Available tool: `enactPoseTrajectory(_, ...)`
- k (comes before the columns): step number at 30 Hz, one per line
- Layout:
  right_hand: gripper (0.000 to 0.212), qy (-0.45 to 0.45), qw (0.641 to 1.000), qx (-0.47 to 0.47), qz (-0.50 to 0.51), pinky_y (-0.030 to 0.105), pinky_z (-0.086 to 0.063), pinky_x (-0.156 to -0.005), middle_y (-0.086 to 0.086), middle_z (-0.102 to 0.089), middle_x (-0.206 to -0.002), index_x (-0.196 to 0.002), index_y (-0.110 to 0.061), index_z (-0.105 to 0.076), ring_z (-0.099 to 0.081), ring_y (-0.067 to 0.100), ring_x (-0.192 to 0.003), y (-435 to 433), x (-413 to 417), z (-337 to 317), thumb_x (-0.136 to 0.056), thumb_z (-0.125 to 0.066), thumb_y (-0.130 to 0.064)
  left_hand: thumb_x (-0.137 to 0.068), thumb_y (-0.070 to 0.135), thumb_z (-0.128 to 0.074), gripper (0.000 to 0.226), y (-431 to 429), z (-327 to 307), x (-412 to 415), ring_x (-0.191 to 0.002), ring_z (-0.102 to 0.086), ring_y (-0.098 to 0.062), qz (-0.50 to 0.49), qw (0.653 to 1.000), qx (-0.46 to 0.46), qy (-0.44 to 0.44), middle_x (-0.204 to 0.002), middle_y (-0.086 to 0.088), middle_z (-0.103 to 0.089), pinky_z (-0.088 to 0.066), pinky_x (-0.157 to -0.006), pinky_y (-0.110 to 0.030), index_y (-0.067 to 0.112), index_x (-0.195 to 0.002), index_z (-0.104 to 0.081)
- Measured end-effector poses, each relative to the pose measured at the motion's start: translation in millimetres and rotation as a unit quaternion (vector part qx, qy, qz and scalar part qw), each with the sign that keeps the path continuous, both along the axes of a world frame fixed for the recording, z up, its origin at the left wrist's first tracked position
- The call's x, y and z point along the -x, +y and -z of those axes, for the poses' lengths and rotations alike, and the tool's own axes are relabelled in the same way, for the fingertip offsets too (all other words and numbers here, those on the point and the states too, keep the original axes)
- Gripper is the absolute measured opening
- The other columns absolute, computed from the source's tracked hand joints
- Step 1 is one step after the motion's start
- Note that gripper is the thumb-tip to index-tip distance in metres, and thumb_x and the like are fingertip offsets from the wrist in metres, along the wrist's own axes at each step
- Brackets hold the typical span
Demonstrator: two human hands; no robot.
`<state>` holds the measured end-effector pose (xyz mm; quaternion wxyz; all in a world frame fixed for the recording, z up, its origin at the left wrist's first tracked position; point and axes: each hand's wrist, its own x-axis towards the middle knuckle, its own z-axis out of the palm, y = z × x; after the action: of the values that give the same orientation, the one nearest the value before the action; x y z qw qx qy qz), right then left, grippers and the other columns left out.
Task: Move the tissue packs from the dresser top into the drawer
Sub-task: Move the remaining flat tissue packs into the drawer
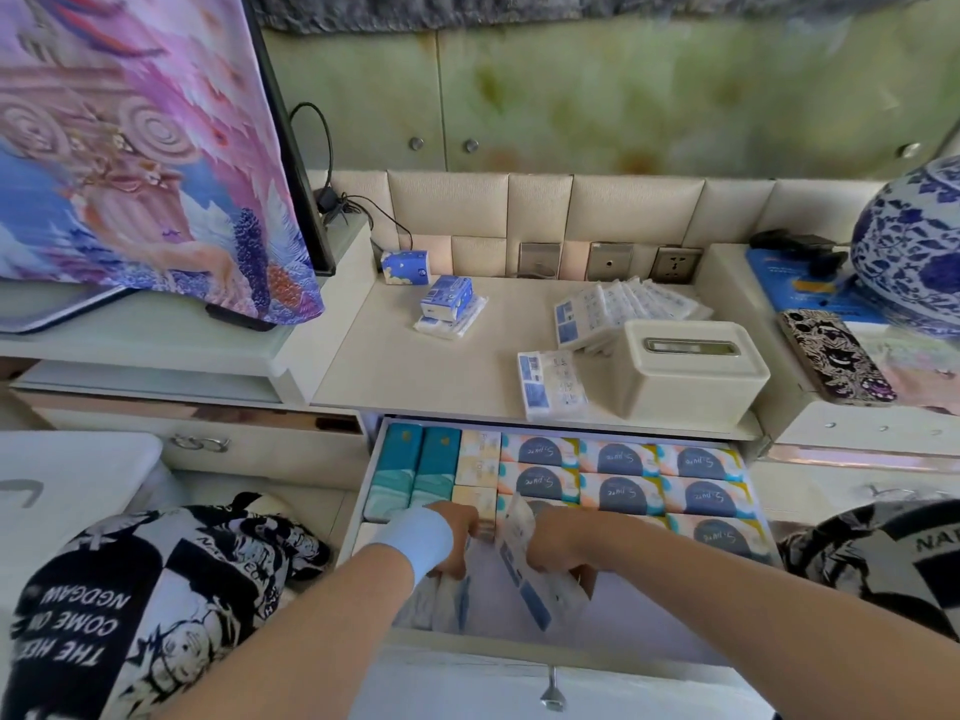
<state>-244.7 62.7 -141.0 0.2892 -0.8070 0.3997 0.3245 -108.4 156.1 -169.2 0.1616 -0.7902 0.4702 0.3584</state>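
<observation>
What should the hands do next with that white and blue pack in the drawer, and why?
Probably set the tilted tissue pack in the right hand down into the bare gap at the drawer front, beside the white packs at the left hand. It is not lying flat yet, and that spot looks free.

Cream rectangular plastic tissue box; right of it black patterned phone, beside blue-white porcelain vase.
</observation>
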Motion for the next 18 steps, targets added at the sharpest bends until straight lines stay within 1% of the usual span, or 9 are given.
enactPoseTrajectory(2, 0.051, 0.009, 1.000, -0.001, -0.002, 0.033, -0.049, -0.098, 0.009, -0.054, -0.132, -0.141, -0.012, -0.037, -0.055, 0.024, -0.118, 0, -5, 11, -0.096, -0.055, -0.027, -0.086, 0.026, -0.069, 0.057, -1, 2, -2, -0.112, -0.059, -0.032, 0.037, 0.998, 0.017, -0.041, -0.130, -0.011, -0.056, -0.050, -0.088, -0.037, 0.018, -0.136, -0.042)
enactPoseTrajectory(6, 0.045, 0.018, 0.999, 0.014, -0.033, 0.032, -0.045, -0.098, 0.011, -0.053, -0.133, -0.139, -0.008, -0.043, -0.053, 0.026, -0.122, 4, -12, 20, -0.098, -0.052, -0.025, -0.086, 0.021, -0.066, 0.043, -2, 5, -14, -0.104, -0.059, -0.028, 0.043, 0.994, 0.081, -0.061, -0.120, -0.008, -0.059, -0.043, -0.073, -0.030, 0.022, -0.125, -0.047)
enactPoseTrajectory(8, 0.041, 0.014, 0.999, 0.003, -0.051, 0.033, -0.043, -0.101, 0.014, -0.054, -0.136, -0.137, -0.004, -0.049, -0.051, 0.029, -0.126, 12, -14, 27, -0.101, -0.046, -0.022, -0.086, 0.021, -0.066, 0.041, 0, 9, -17, -0.108, -0.058, -0.028, 0.056, 0.995, 0.073, -0.050, -0.125, -0.007, -0.057, -0.045, -0.078, -0.030, 0.024, -0.124, -0.052)
enactPoseTrajectory(9, 0.040, 0.007, 0.999, -0.013, -0.045, 0.035, -0.045, -0.100, 0.015, -0.056, -0.135, -0.136, -0.003, -0.051, -0.054, 0.031, -0.124, 16, -16, 33, -0.100, -0.047, -0.020, -0.087, 0.021, -0.066, 0.041, 1, 11, -16, -0.111, -0.057, -0.028, 0.061, 0.995, 0.062, -0.042, -0.128, -0.007, -0.055, -0.046, -0.083, -0.031, 0.023, -0.126, -0.054)
enactPoseTrajectory(11, 0.039, -0.033, 0.995, -0.095, 0.029, 0.039, -0.055, -0.091, 0.016, -0.059, -0.129, -0.136, -0.007, -0.049, -0.062, 0.032, -0.113, 21, -20, 49, -0.099, -0.050, -0.017, -0.091, 0.022, -0.063, 0.040, 4, 11, -15, -0.114, -0.057, -0.028, 0.061, 0.996, 0.055, -0.031, -0.131, -0.008, -0.054, -0.047, -0.090, -0.032, 0.022, -0.130, -0.056)
enactPoseTrajectory(13, 0.043, -0.052, 0.959, -0.231, 0.153, 0.041, -0.060, -0.080, 0.013, -0.055, -0.129, -0.141, -0.011, -0.039, -0.068, 0.030, -0.099, 27, -28, 58, -0.099, -0.050, -0.014, -0.094, 0.022, -0.057, 0.037, 8, 10, -16, -0.113, -0.057, -0.028, 0.054, 0.995, 0.075, -0.031, -0.131, -0.008, -0.056, -0.048, -0.093, -0.034, 0.022, -0.131, -0.056)
enactPoseTrajectory(14, 0.047, -0.049, 0.937, -0.284, 0.198, 0.044, -0.061, -0.080, 0.012, -0.053, -0.131, -0.144, -0.011, -0.035, -0.069, 0.028, -0.096, 28, -31, 58, -0.099, -0.048, -0.013, -0.095, 0.021, -0.055, 0.036, 10, 9, -17, -0.112, -0.057, -0.028, 0.050, 0.994, 0.093, -0.034, -0.129, -0.007, -0.056, -0.049, -0.094, -0.035, 0.023, -0.131, -0.055)
enactPoseTrajectory(16, 0.049, -0.037, 0.925, -0.309, 0.217, 0.049, -0.059, -0.084, 0.012, -0.052, -0.134, -0.148, -0.010, -0.030, -0.070, 0.029, -0.095, 25, -37, 58, -0.100, -0.040, -0.013, -0.096, 0.020, -0.053, 0.033, 14, 7, -20, -0.110, -0.057, -0.027, 0.041, 0.989, 0.137, -0.036, -0.127, -0.006, -0.055, -0.050, -0.093, -0.037, 0.025, -0.129, -0.053)
enactPoseTrajectory(18, 0.048, -0.026, 0.939, -0.276, 0.202, 0.049, -0.059, -0.082, 0.012, -0.053, -0.136, -0.150, -0.012, -0.026, -0.070, 0.031, -0.095, 17, -40, 57, -0.103, -0.035, -0.022, -0.097, 0.023, -0.052, 0.031, 18, 6, -20, -0.111, -0.055, -0.025, 0.045, 0.984, 0.172, -0.030, -0.128, -0.005, -0.052, -0.049, -0.094, -0.038, 0.026, -0.128, -0.053)
